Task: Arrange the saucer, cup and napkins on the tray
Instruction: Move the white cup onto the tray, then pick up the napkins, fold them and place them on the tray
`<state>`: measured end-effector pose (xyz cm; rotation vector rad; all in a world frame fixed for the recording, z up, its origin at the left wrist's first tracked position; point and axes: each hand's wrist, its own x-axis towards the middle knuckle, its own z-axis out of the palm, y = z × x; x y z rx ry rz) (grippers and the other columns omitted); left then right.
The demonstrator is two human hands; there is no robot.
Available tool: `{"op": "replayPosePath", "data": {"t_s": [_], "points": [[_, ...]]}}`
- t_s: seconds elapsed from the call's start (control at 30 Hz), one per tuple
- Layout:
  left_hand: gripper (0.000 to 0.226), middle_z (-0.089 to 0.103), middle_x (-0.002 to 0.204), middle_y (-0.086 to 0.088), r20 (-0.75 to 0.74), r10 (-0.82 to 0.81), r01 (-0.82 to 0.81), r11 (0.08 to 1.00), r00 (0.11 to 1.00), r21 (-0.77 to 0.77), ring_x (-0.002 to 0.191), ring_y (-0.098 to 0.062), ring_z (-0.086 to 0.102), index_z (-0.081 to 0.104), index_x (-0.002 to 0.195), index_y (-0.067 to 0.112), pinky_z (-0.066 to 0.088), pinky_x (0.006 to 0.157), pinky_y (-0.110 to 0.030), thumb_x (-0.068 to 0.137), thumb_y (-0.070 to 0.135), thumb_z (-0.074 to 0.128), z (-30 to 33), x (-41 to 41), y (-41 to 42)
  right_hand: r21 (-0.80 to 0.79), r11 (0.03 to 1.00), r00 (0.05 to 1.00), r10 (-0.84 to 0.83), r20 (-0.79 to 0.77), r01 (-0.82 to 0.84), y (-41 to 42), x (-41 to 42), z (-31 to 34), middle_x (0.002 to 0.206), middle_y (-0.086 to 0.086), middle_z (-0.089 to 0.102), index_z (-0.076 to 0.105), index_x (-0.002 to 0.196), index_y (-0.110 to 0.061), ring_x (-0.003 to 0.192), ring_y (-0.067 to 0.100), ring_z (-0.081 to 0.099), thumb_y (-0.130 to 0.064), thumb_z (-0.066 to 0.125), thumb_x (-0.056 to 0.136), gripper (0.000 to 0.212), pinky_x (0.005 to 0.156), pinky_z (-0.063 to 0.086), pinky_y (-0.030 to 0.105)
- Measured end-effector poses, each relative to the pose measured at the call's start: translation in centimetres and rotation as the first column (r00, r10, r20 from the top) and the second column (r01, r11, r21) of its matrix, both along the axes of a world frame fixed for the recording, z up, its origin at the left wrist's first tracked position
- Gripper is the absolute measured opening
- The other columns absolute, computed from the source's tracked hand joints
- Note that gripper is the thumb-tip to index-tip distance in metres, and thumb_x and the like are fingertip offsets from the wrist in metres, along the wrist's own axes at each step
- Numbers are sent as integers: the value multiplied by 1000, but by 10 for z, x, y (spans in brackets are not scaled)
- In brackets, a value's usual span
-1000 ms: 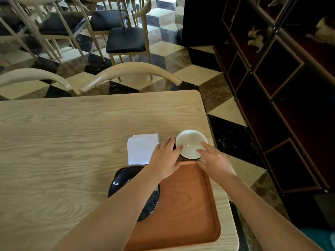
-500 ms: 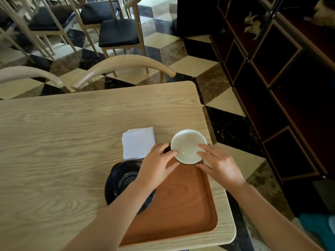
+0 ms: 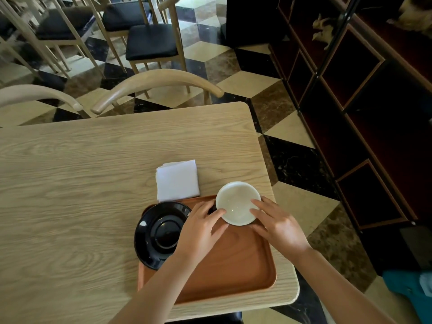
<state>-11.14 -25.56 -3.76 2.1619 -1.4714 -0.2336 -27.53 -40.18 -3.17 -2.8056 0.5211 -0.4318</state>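
Pale wood-grain surface (image 3: 93, 183); curved-back wooden chairs (image 3: 154, 83) behind; dark cabinet shelving (image 3: 350, 101) to the right. Stack of white folded napkins (image 3: 177, 180) on the surface, touching the far rim of the rectangular reddish-brown wooden tray (image 3: 233, 265). Glossy black round saucer (image 3: 159, 232) overlapping the tray's left edge. Cream-lined cup (image 3: 237, 202), dark outside, at the tray's far right corner, clasped between left hand (image 3: 198, 232) and right hand (image 3: 278, 226), fingers curled on its sides

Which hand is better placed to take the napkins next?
Left. The left hand is on the cup's napkin side, nearest the napkins on the table; the right hand would have to cross over the cup.
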Motion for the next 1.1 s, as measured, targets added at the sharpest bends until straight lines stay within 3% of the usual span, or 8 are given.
{"op": "replayPosePath", "data": {"t_s": [0.13, 0.43, 0.53, 0.8, 0.9, 0.97, 1.03, 1.1], "points": [[34, 66, 109, -8, 22, -15, 14, 1000, 1000, 20, 101, -27, 59, 67, 101, 16, 52, 83, -36, 81, 41, 53, 2, 2, -2, -16, 1000, 1000, -15, -15, 14, 0, -1, 0, 111, 8, 70, 70, 91, -9, 106, 27, 64, -20, 84, 63, 33, 61, 59, 31], [46, 61, 120, -12, 112, -138, 122, 982, 984, 141, 110, -28, 57, 59, 117, 16, 54, 87, -42, 75, 29, 74, 13, 5, 3, -13, 1000, 995, -4, -95, 2, -2, 1, 12, 104, 7, 72, 70, 87, -11, 103, 29, 65, -23, 87, 57, 37, 71, 60, 39], [57, 60, 125, -8, 200, -174, 140, 975, 964, 175, 110, -25, 59, 51, 126, 19, 51, 90, -40, 75, 32, 72, 22, 6, 5, -75, 997, 998, 5, -61, -9, -1, -1, 21, 104, 6, 72, 71, 88, -12, 106, 26, 64, -33, 66, 76, 26, 83, 54, 40], [40, 66, 116, -4, 325, -67, 13, 986, 943, 166, 104, -20, 62, 58, 117, 15, 50, 90, -43, 84, 31, 41, 43, 58, 22, -130, 991, 998, 24, 55, -17, 8, 70, 52, 101, 5, 72, 70, 93, -12, 95, 24, 67, -30, 53, 80, 27, 76, 55, 33], [42, 67, 117, -7, 358, -26, -79, 958, 933, 276, 104, -26, 64, 60, 117, 15, 51, 88, -47, 84, 34, 42, 43, 87, 25, -107, 994, 997, 29, -69, -37, 11, 120, 50, 104, 8, 72, 71, 94, -12, 96, 26, 68, -28, 72, 68, 31, 75, 56, 36], [41, 66, 119, -10, 355, -6, -120, 936, 935, 331, 104, -30, 64, 61, 118, 14, 51, 87, -49, 80, 29, 63, 37, 103, 26, -42, 999, 973, 1, -231, -11, 16, 148, 43, 120, 12, 65, 65, 111, -12, 110, 28, 62, -26, 77, 65, 49, 84, 53, 40], [48, 59, 129, -13, 323, 18, -154, 904, 946, 400, 111, -33, 58, 56, 125, 14, 45, 94, -51, 80, 27, 67, 31, 114, 28, -28, 999, 910, 6, -415, -20, 22, 168, 31, 150, 10, 32, 36, 139, -16, 137, 26, 32, -32, 60, 84, 62, 105, 36, 44], [49, 41, 145, -13, 302, 49, -189, 871, 952, 453, 127, -33, 43, 41, 137, 15, 33, 104, -50, 91, 29, 52, 26, 121, 28, -32, 999, 826, 13, -563, -37, 25, 179, 21, 158, 7, 6, 11, 146, -20, 143, 25, 9, -38, 44, 93, 65, 113, 21, 45]]}}
